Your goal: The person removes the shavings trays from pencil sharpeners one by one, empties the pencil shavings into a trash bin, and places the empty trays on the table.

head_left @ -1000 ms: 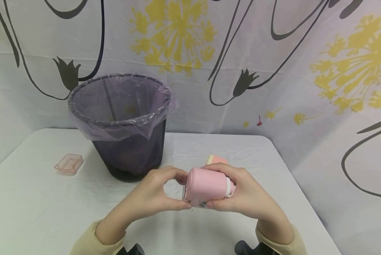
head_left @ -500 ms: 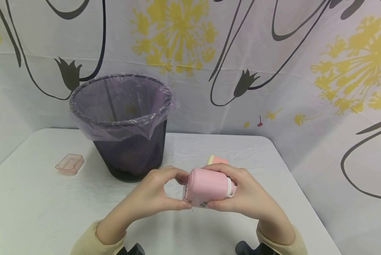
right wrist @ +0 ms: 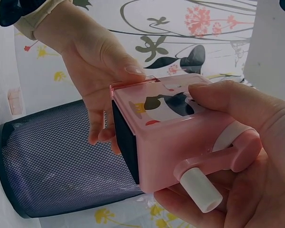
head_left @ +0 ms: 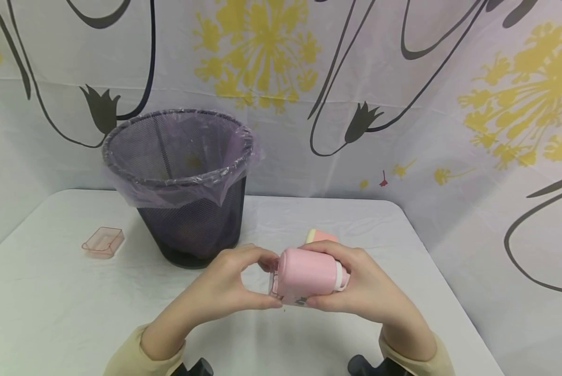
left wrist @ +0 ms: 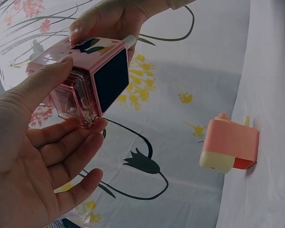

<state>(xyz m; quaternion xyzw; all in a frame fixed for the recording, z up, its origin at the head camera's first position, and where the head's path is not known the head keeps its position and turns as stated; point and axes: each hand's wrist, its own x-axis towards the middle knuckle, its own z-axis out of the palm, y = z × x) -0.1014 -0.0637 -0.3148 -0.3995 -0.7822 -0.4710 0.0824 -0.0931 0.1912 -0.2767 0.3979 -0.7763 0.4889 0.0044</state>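
Observation:
A pink hand-crank pencil sharpener (head_left: 305, 274) is held off the table between both hands, lying on its side. My right hand (head_left: 367, 284) grips its body near the crank end, thumb on one face and fingers round the opposite side. The pale crank handle (right wrist: 202, 190) sticks out in the right wrist view. With thumb and fingertips, my left hand (head_left: 222, 287) pinches the sharpener's clear pink front part (left wrist: 73, 99), whose contents are hard to make out. One face of the body is dark, and another bears a printed picture.
A black mesh bin (head_left: 191, 224) with a purple liner stands behind my left hand. A clear pink tray (head_left: 103, 242) lies left of it on the white table (head_left: 50, 308). Beyond my right hand is a peach-and-cream boxy object (left wrist: 233, 142). Patterned cloth (head_left: 281, 146) hangs behind.

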